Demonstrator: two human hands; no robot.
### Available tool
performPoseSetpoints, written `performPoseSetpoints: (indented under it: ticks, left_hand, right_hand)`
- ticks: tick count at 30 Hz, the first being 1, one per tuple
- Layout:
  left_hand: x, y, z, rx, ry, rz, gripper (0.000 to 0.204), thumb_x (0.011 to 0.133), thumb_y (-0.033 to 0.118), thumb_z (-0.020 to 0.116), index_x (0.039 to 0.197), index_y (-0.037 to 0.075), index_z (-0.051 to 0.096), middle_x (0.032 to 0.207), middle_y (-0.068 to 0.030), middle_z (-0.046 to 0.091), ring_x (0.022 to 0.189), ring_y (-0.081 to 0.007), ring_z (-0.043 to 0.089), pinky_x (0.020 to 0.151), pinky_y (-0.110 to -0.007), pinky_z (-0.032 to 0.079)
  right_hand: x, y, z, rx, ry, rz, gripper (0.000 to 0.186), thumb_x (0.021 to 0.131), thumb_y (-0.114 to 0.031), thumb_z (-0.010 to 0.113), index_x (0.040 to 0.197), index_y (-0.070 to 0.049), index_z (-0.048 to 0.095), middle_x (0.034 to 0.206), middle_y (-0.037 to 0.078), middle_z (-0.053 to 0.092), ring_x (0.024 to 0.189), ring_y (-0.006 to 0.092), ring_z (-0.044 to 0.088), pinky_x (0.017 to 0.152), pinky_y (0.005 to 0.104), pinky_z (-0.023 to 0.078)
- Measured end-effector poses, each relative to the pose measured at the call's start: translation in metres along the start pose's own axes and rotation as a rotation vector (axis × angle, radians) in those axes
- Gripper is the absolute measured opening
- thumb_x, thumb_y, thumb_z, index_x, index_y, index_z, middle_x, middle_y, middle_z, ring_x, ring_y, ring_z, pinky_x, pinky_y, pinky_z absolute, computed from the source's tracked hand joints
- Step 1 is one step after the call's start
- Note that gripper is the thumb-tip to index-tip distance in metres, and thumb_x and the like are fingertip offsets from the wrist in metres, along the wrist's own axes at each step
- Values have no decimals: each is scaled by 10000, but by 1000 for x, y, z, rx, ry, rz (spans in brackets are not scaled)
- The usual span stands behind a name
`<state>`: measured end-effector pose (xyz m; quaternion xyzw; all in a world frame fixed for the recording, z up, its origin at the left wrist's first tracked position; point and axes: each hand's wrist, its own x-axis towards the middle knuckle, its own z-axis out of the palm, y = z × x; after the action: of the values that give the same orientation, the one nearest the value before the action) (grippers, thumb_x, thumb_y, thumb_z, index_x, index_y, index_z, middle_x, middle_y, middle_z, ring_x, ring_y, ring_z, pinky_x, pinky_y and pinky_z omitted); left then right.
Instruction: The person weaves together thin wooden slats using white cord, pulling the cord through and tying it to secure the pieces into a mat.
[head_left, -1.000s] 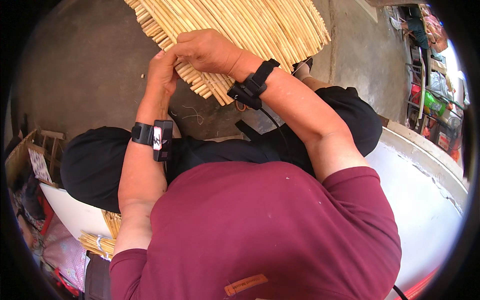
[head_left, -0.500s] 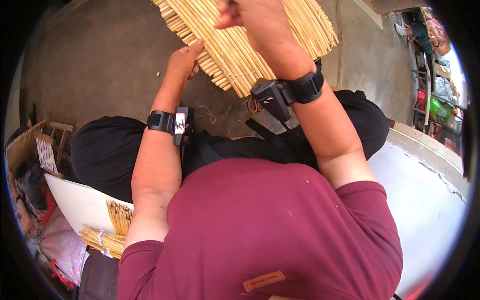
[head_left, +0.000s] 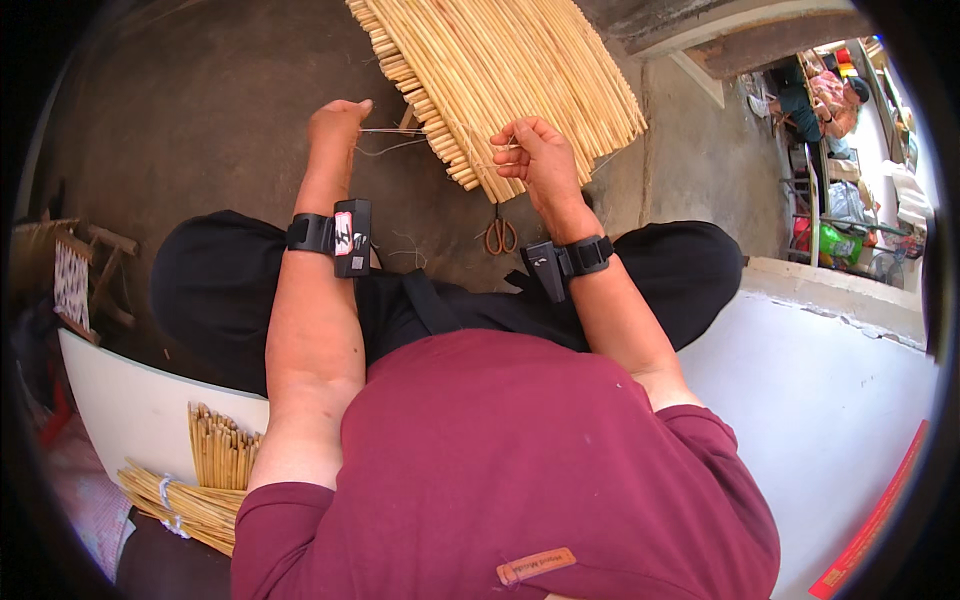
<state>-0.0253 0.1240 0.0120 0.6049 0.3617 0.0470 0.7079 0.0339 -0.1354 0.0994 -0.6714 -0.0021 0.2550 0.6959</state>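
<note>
A mat of pale straw-coloured sticks [head_left: 520, 70], bound side by side with string, slopes in front of me. My left hand [head_left: 338, 122] is closed left of the mat, gripping string [head_left: 392, 130] that runs taut to the mat's stepped left edge; a looser strand sags below it. Over the mat's near corner is my right hand [head_left: 540, 160], thumb and forefinger pinched, with a thin strand of string at the fingertips; its other fingers are curled. Below that corner show the brown handles of a pair of scissors [head_left: 500, 236], their blades mostly hidden.
Bundles of sticks [head_left: 222, 445] lie at the lower left beside a white board [head_left: 120, 385]. A small wooden frame [head_left: 108, 270] stands at the left. Loose string [head_left: 408, 250] lies on the floor near my knees. Far right, a person [head_left: 825, 100] sits near shelves with bags.
My left hand has left the mat's edge and moved leftward, drawing string out. My right hand has come down toward the mat's near corner. The scissors' handles show more fully.
</note>
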Motion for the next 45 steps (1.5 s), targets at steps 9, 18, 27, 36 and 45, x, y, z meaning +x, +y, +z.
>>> performPoseSetpoints:
  ticks: [9, 18, 27, 36, 45]
  left_hand:
    - [-3, -52, 27, 946, 273, 45, 264, 842, 349, 619, 920, 104, 681, 920, -161, 678, 916, -371, 637, 785, -462, 499]
    - [17, -89, 50, 791, 391, 106, 285, 881, 256, 585, 1058, 37, 629, 954, -230, 652, 949, -344, 629, 812, -421, 489]
    - [-42, 16, 94, 754, 268, 942, 244, 817, 57, 645, 1061, 68, 651, 1137, -95, 576, 1013, -219, 546, 870, -321, 455]
    - [-36, 23, 121, 615, -143, 713, 104, 747, 40, 707, 851, 33, 697, 985, -63, 684, 963, -210, 608, 829, -307, 485]
    - [-19, 31, 142, 434, -145, 398, 103, 805, 117, 664, 825, 17, 673, 685, -42, 636, 616, -111, 541, 608, -267, 447]
  right_hand:
    - [47, -67, 4, -583, -446, -7, 198, 953, -215, 502, 858, -79, 610, 795, 9, 651, 645, 74, 623, 558, 200, 500]
    - [90, -93, -19, -725, -697, -73, 200, 947, -216, 521, 820, -99, 621, 739, -17, 637, 643, 53, 618, 567, 189, 492]
    - [107, -104, -45, -392, -696, 82, 183, 923, -183, 517, 828, -60, 614, 725, 29, 643, 597, 97, 622, 519, 224, 503]
    - [105, -122, -44, -53, -451, -277, 171, 922, -168, 527, 834, -42, 603, 639, 23, 594, 517, 87, 566, 504, 200, 462]
    - [122, -70, -67, -1480, -20, -569, 184, 854, -157, 555, 928, -64, 696, 864, 103, 695, 777, 238, 683, 623, 378, 537]
